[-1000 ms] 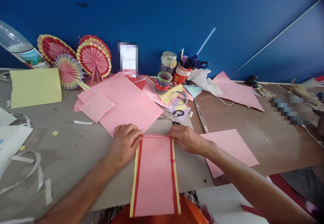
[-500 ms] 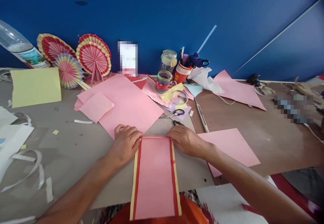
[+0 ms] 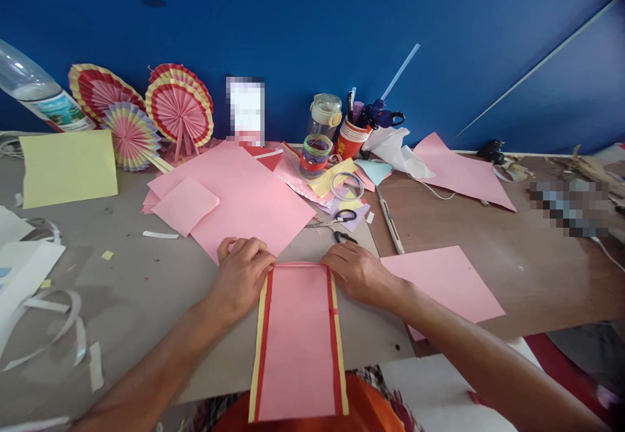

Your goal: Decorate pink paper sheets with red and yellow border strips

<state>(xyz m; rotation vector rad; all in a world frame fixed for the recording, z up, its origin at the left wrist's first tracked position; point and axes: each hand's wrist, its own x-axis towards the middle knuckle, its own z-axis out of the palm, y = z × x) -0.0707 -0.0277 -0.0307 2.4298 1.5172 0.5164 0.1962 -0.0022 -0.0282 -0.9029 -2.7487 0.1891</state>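
A long pink paper strip with red and yellow borders lies in front of me and hangs over the near table edge. My left hand pinches its far left corner with curled fingers. At the far right corner my right hand presses down, fingers closed on the folded far edge. A narrow fold runs across the strip's far end between the two hands.
Large pink sheets lie just beyond my hands, another pink sheet at the right. Scissors, tape rolls, a red cup of pens and a jar stand behind. Finished paper fans lean on the blue wall. A yellow sheet lies left.
Both hands stay on the strip's far corners with only slight finger shifts; the view has tilted a little.
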